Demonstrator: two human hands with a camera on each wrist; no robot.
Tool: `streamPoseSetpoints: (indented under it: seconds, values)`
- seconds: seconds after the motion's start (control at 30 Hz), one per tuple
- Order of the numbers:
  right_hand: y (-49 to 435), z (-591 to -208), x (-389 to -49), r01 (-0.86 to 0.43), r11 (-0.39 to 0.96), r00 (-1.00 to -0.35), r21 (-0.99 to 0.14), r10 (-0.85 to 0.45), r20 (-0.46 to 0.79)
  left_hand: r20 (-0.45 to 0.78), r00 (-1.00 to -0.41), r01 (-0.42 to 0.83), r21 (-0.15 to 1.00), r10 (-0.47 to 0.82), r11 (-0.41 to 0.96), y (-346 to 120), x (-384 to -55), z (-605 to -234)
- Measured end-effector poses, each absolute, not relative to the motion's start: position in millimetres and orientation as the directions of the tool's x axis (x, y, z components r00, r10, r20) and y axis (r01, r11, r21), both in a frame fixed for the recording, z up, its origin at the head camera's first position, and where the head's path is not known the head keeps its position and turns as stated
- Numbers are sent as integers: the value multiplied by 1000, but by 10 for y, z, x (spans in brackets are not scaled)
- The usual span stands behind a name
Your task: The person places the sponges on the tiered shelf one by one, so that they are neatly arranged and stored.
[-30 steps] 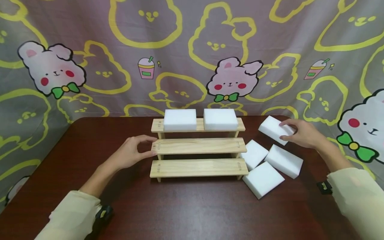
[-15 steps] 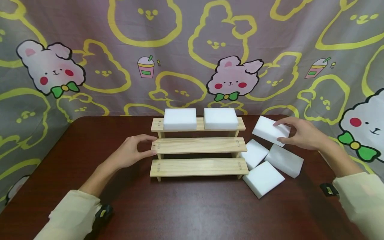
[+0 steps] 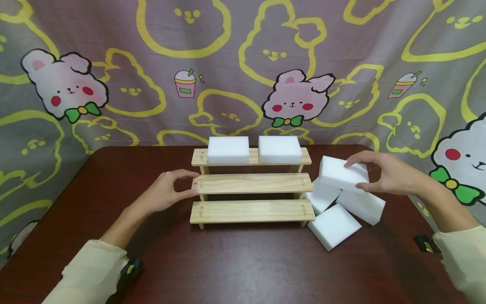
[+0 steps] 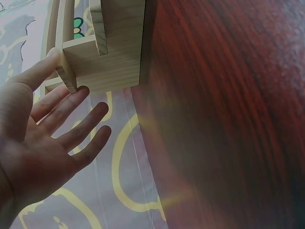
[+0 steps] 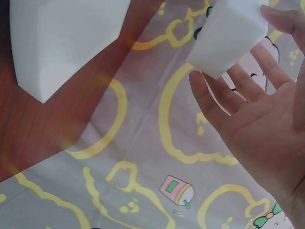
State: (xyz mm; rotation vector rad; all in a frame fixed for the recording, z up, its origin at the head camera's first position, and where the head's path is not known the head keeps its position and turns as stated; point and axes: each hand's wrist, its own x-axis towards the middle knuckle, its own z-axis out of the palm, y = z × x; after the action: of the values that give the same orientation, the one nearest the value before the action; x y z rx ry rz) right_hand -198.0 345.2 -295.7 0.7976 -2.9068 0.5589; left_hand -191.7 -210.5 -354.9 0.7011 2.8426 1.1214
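A three-tier wooden display stand (image 3: 252,184) stands mid-table. My left hand (image 3: 165,192) pinches the left end of its middle board; in the left wrist view the thumb (image 4: 41,70) lies on one face and fingers on the other, the rest spread loosely. My right hand (image 3: 387,172) grips a white foam block (image 3: 338,174) between thumb and fingers, held above other blocks right of the stand. The right wrist view shows that same block (image 5: 228,38) off the table. Two more white blocks (image 3: 228,149) sit side by side on the top board.
Beneath the held block, white foam blocks lie on the dark red-brown table (image 3: 243,266): one beside the stand (image 3: 321,197), a nearer block (image 3: 335,227), and a right-hand block (image 3: 366,207) partly hidden. A patterned curtain (image 3: 228,76) hangs behind the table.
My right hand has lifted the foam block and brought it left and toward me, over the other loose blocks. My left hand stays at the middle board's end.
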Motion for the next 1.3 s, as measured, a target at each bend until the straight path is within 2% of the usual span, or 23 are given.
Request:
streamPoseSetpoints:
  seconds: [0.6, 0.93, 1.2, 1.3]
  values:
    - [3333, -2882, -1884, -627, 679, -767, -381, -624, 150, 171, -895, 416, 652, 412, 634, -2103, -1930, -3548]
    - [3095, -2831, -1894, -758, 512, -621, -403, -755, 210, 167, -897, 411, 655, 409, 635, -2102, -1928, -3541]
    - [2873, -2829, -1876, -730, 482, -620, -484, -766, 172, 159, -899, 407, 652, 409, 640, -2111, -1916, -3562]
    - [2796, -2830, -1873, -730, 484, -622, -482, -764, 174, 160, -897, 409, 655, 412, 635, -2112, -1907, -3568]
